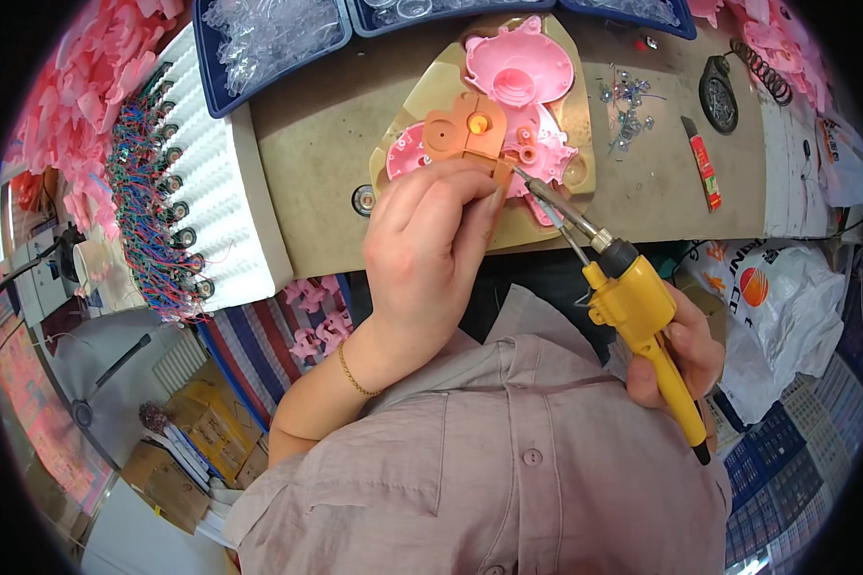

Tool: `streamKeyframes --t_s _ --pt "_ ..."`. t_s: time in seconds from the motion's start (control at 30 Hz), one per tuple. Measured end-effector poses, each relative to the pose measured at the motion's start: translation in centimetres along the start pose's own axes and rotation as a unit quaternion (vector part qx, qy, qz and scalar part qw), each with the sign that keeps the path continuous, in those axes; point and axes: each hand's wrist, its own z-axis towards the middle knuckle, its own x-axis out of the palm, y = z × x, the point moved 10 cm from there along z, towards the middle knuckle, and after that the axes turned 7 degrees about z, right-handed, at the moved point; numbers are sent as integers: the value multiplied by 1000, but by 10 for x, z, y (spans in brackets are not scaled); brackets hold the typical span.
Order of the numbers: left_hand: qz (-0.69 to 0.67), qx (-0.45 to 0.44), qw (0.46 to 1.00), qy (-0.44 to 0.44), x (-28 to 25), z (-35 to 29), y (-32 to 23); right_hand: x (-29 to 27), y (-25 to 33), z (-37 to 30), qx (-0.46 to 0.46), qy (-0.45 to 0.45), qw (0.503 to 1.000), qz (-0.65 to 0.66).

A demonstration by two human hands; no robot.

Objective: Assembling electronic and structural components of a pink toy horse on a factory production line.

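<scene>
Soldering at a pink toy shell on the tabletop (326,163).

At nine o'clock of the scene a white foam block (222,182) carries a row of small parts with red, blue and green wires (149,206); a blue tray of clear plastic pieces (268,43) sits at eleven o'clock. Near the centre the left hand (431,240) presses its fingertips down on an orange plastic piece (465,129), which lies on the pink toy shell (520,72) in a tan holder (580,158). At four o'clock of that hand, the right hand (686,359) is closed around the handle of a yellow soldering iron (638,311), its metal tip reaching the orange piece's lower right edge. A red utility knife (703,165) lies at two o'clock.
</scene>
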Motion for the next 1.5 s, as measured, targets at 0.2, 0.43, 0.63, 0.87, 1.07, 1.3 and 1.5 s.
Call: streamKeyframes --t_s 0.2,0.43,0.63,0.87,1.07,1.3,1.5 --pt "9 -1 1000 8 1 -1 1 1 -4 -3 13 14 1000 6" --pt "9 6 1000 4 2 1 -2 8 6 -5 -62 24 996 -64" --pt "12 15 1000 0 0 0 -2 5 12 -4 -57 -6 988 -142" --pt "18 21 1000 0 2 0 -5 5 -34 -4 277 -2 960 51" --pt "22 23 999 -2 1 1 -4 2 -30 -18 200 37 979 3" --pt "19 26 999 1 0 1 -4 7 -8 -23 49 82 987 -128" --pt "30 28 999 5 0 1 -5 4 -39 -28 311 122 942 18"
